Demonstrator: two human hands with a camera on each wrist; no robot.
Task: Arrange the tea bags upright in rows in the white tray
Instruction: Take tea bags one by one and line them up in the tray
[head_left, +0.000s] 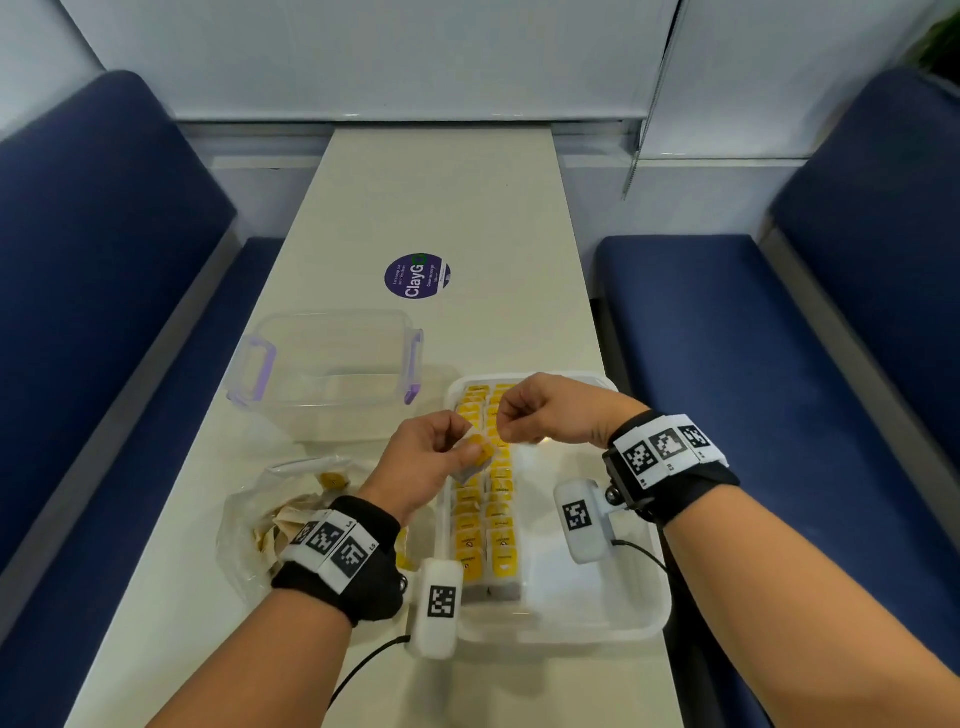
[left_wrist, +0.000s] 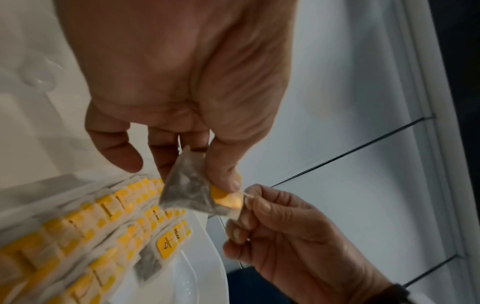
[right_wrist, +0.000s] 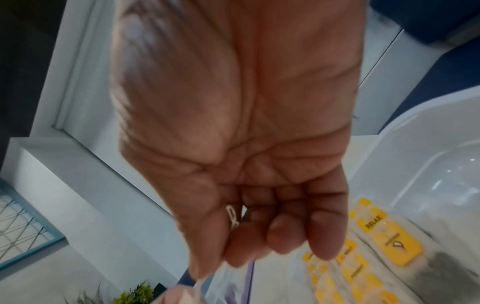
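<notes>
left hand (head_left: 423, 462) and right hand (head_left: 540, 410) both pinch one tea bag (left_wrist: 192, 189) above the white tray (head_left: 597, 623), where rows of tea bags (head_left: 485, 519) stand.

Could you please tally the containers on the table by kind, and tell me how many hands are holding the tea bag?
White tray: 1
Clear plastic box: 1
Clear plastic bag: 1
Total containers: 3
Hands on the tea bag: 2, left hand and right hand

Cream table (head_left: 363, 218) — clear tub (head_left: 327, 364), white tray (head_left: 597, 623), plastic bag (head_left: 244, 530), purple sticker (head_left: 417, 276).
</notes>
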